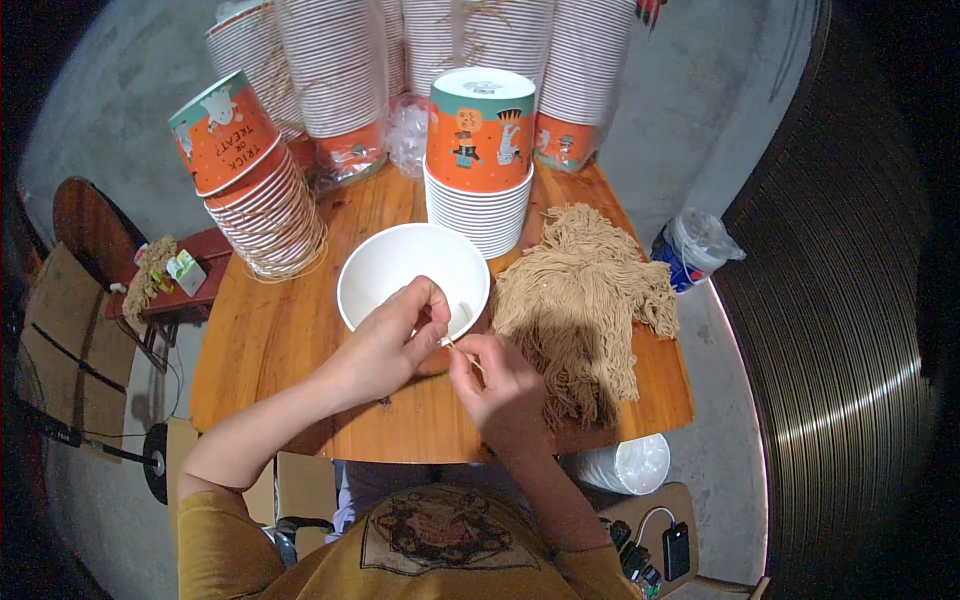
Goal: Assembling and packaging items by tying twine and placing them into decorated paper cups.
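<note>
On the near middle of the table a white paper bucket (375, 262) stands with its open mouth up. My left hand (395, 340) reaches over its near rim, thumb and fingers pinched together at a thin beige cord (474, 361). Close to its right, my right hand (497, 385) pinches the same cord between thumb and fingers. The fingertips of both hands nearly meet beside the bucket's rim, and the cord's tip there is too small to make out. A large heap of beige cords (580, 275) lies to the right of the bucket.
Behind the bucket stands an upside-down stack of orange-and-green printed buckets (480, 150). A leaning stack wound with cords (262, 215) is at left. Wrapped bucket stacks (335, 70) line the table's back. A bagged bin (690, 245) stands right; power banks (676, 550) lie lower right.
</note>
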`<state>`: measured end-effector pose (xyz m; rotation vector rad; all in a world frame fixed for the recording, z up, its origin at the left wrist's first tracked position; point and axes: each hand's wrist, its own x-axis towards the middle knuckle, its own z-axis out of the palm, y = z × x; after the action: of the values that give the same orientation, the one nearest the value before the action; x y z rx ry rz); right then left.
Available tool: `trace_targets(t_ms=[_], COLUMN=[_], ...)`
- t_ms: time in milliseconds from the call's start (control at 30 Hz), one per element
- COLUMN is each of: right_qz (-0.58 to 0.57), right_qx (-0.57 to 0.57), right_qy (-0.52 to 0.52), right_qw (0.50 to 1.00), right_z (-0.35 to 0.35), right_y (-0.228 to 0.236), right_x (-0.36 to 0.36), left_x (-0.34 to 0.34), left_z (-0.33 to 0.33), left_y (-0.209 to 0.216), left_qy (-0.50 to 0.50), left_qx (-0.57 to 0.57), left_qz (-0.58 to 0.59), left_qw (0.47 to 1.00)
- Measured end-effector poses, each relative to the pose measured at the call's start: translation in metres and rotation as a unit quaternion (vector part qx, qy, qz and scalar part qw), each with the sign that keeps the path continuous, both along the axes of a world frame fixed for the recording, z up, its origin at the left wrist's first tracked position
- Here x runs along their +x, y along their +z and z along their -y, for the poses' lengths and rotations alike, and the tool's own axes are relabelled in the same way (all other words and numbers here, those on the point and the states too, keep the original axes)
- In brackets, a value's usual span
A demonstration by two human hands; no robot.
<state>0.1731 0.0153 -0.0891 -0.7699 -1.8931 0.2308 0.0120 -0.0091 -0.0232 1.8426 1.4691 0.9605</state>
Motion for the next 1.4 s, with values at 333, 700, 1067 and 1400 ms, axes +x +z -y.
trace_targets(t_ms=[333, 700, 1067, 1400], right_qz=[-0.016, -0.094, 0.065, 0.109], right_qx=[-0.088, -0.201, -0.199, -0.053], right_qy=[0.020, 0.034, 0.130, 0.130], right_qw=[0.996, 0.974, 0.969, 0.984], right_z=[0.011, 0.019, -0.003, -0.044], right_y=[-0.008, -0.006, 0.055, 0.053], right_x=[-0.006, -0.010, 0.052, -0.012], left_x=[0.005, 0.000, -0.020, -0.040], left_z=[0.000, -0.003, 0.024, 0.039], left_y=[-0.009, -0.010, -0.007, -0.006], left_qy=[-0.025, -0.033, -0.051, -0.040], left_qx=[0.202, 0.214, 0.130, 0.262], left_qz=[-0.161, -0.167, -0.219, -0.233], left_qw=[0.966, 0.962, 0.966, 0.936])
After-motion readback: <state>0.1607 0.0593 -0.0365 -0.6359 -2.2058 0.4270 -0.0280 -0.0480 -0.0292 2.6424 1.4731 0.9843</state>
